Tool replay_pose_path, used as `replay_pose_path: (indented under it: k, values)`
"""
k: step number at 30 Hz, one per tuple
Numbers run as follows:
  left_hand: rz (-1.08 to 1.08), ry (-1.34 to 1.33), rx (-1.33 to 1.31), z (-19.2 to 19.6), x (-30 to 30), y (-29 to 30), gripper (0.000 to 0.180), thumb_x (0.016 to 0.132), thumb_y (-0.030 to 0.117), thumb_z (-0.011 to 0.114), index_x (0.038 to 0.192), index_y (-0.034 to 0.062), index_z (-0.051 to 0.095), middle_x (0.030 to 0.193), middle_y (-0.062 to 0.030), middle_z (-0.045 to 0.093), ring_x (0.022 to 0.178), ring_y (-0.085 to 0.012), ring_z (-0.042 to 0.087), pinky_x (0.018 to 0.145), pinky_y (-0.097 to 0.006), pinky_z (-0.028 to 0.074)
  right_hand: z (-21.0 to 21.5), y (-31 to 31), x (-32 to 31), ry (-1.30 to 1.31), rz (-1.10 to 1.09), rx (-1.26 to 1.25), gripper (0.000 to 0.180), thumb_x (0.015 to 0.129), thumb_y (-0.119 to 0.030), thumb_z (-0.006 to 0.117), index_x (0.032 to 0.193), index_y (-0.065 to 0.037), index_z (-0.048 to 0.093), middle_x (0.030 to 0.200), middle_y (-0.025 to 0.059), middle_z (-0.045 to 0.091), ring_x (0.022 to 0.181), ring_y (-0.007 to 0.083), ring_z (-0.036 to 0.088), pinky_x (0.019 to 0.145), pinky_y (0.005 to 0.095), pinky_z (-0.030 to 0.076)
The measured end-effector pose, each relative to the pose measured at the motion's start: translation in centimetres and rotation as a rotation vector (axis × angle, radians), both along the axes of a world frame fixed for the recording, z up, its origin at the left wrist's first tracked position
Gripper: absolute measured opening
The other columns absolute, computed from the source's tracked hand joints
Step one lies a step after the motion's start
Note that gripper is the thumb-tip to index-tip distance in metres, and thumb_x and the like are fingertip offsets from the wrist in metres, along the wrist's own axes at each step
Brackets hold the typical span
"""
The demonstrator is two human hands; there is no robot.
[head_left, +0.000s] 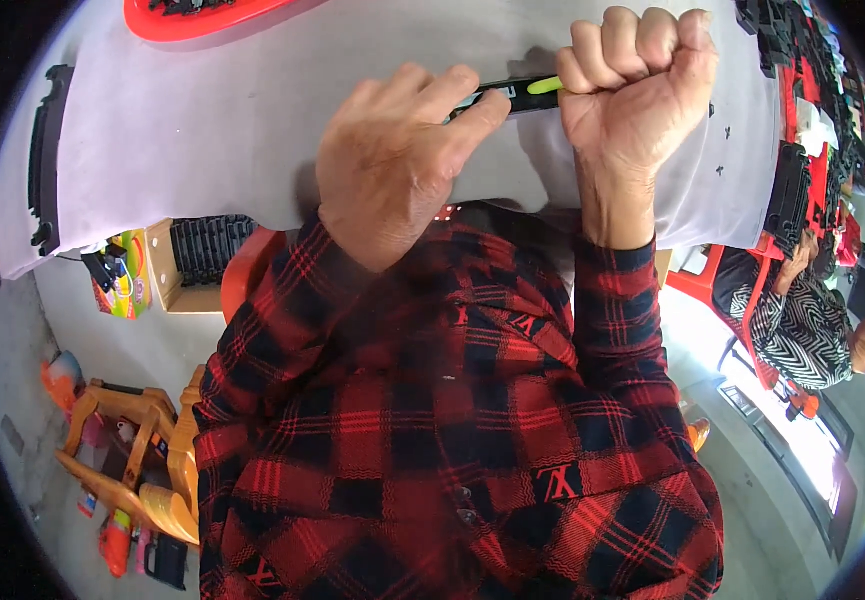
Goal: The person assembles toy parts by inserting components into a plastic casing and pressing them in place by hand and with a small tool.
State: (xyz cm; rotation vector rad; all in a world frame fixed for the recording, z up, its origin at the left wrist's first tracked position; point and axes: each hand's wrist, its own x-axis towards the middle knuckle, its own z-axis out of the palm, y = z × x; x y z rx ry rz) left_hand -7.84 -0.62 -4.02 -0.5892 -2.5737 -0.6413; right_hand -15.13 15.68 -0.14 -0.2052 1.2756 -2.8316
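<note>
Well to the left of the black bar [520, 100], a long black strip [46, 160] is laid on the bench [203, 140], and nearer, to the bar's upper left, dark parts are held in a red tray [158, 30]. The bar is set between both hands, its left end pinched in the nearly closed grip of the left hand [393, 150] and its right end overlapped by a yellow-green tool [545, 86], on which the right hand's [638, 95] grip is tightly curled; to the bar's right, small black bits [723, 150] are scattered.
</note>
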Motion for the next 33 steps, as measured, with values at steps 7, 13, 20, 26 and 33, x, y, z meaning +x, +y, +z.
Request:
replay_pose_path:
  k: [7, 13, 20, 26, 33]
  values:
    - [-0.024, -0.087, 0.023, 0.4, 0.2, -0.2, 0.037, 0.075, 0.007, 0.068, 0.110, 0.0179, 0.074, 0.103, 0.0025, 0.066, 0.087, -0.0210, 0.061, 0.072, -0.035, 0.048, -0.7, -1.2, 0.1, -0.046, -0.047, 0.006, 0.056, 0.110, -0.048, 0.037, 0.063, -0.019, 0.028, 0.052, -0.0050, 0.019, 0.043, 0.0094, 0.011, 0.039, 0.0293, 0.012]
    - [-0.021, -0.095, 0.003, 0.6, 0.2, -0.1, 0.038, 0.076, 0.006, 0.067, 0.111, 0.0188, 0.074, 0.104, 0.0024, 0.066, 0.087, -0.0211, 0.061, 0.072, -0.035, 0.048, -2.4, -0.3, -1.4, 0.231, 0.353, -0.319, 0.056, 0.109, -0.046, 0.038, 0.062, -0.018, 0.030, 0.051, -0.0049, 0.022, 0.043, 0.0095, 0.010, 0.039, 0.0297, 0.012]
    - [-0.013, -0.040, 0.003, 0.1, 0.0, -0.1, 0.031, 0.078, 0.011, 0.065, 0.106, 0.0210, 0.072, 0.098, 0.0038, 0.062, 0.085, -0.0189, 0.060, 0.070, -0.034, 0.047, -1.0, -1.5, 0.2, 0.006, -0.098, 0.101, 0.055, 0.109, -0.045, 0.040, 0.062, -0.017, 0.030, 0.051, -0.0046, 0.023, 0.043, 0.0095, 0.011, 0.040, 0.0295, 0.013]
    - [-0.003, 0.006, -0.026, 0.3, 0.0, 0.0, 0.023, 0.079, 0.015, 0.063, 0.101, 0.0219, 0.069, 0.091, 0.0048, 0.058, 0.082, -0.0168, 0.058, 0.069, -0.033, 0.046, -1.0, -1.6, 0.3, 0.000, -0.090, 0.107, 0.054, 0.109, -0.043, 0.041, 0.063, -0.017, 0.030, 0.052, -0.0047, 0.022, 0.044, 0.0094, 0.012, 0.040, 0.0291, 0.014]
    - [-0.005, -0.029, -0.083, 0.4, 0.0, 0.0, 0.029, 0.081, 0.015, 0.061, 0.107, 0.0233, 0.070, 0.097, 0.0041, 0.060, 0.085, -0.0176, 0.058, 0.070, -0.033, 0.047, -1.5, -2.0, 0.3, 0.007, -0.170, 0.155, 0.051, 0.108, -0.039, 0.043, 0.064, -0.014, 0.031, 0.053, -0.0028, 0.023, 0.045, 0.0101, 0.016, 0.041, 0.0300, 0.018]
